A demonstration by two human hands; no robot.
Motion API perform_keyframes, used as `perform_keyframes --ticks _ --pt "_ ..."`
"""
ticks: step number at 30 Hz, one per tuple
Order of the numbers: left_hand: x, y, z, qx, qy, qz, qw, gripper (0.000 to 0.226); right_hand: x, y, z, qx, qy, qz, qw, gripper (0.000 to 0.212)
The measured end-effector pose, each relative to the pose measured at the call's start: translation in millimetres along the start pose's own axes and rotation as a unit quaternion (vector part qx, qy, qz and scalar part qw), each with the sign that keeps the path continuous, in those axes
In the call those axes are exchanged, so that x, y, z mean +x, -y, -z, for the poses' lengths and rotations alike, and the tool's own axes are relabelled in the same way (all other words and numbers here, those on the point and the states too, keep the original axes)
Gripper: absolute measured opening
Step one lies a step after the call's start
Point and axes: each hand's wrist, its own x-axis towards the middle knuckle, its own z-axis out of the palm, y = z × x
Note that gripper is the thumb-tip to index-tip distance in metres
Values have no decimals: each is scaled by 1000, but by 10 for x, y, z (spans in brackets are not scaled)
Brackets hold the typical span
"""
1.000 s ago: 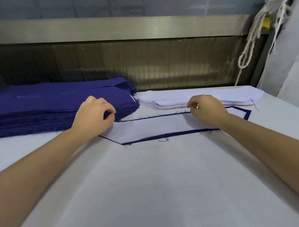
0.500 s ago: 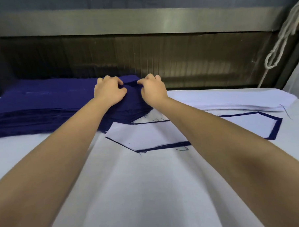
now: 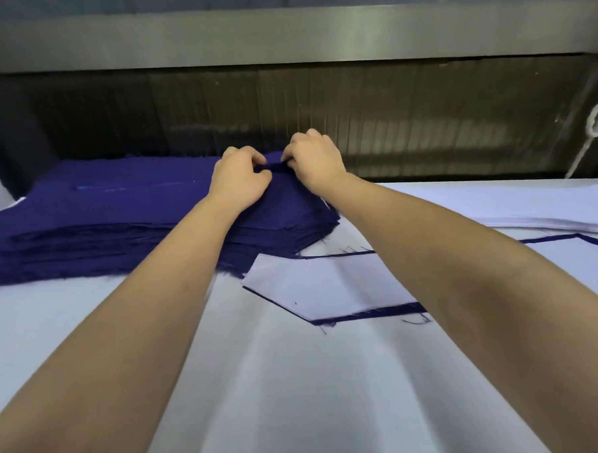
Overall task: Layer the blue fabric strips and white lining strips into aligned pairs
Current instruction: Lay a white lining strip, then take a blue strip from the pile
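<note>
We have both hands on the far right end of the stack of blue fabric strips. The left hand and the right hand are very near each other, and their fingers pinch a small fold of the top blue strip between them, so both are closed on this cloth. From this pinch the long axis of the strip runs away to the left, along the stack; only a short piece is under our hands. Nearer to us than the grip, and a little to the right, lies the finished pair, a white lining with a thin blue border showing around it. The stack of white lining strips lies to the right of the grip, nearer the right hand. We judge the next move must peel one layer only and draw it toward us.
</note>
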Motion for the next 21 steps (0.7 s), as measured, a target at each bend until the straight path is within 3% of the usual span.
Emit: perform_keyframes --ticks 4,9,16,21 --pt "36 76 142 -42 -51 12 998 27 -37 -62 -37 69 -22 -27 997 20" --pt "19 140 158 -16 -42 8 999 25 25 -34 -23 193 -17 -69 979 18" --pt "48 170 121 36 -22 6 999 26 103 8 6 35 56 44 997 26" --pt "60 208 118 30 -22 12 999 27 200 57 33 79 41 2 996 20"
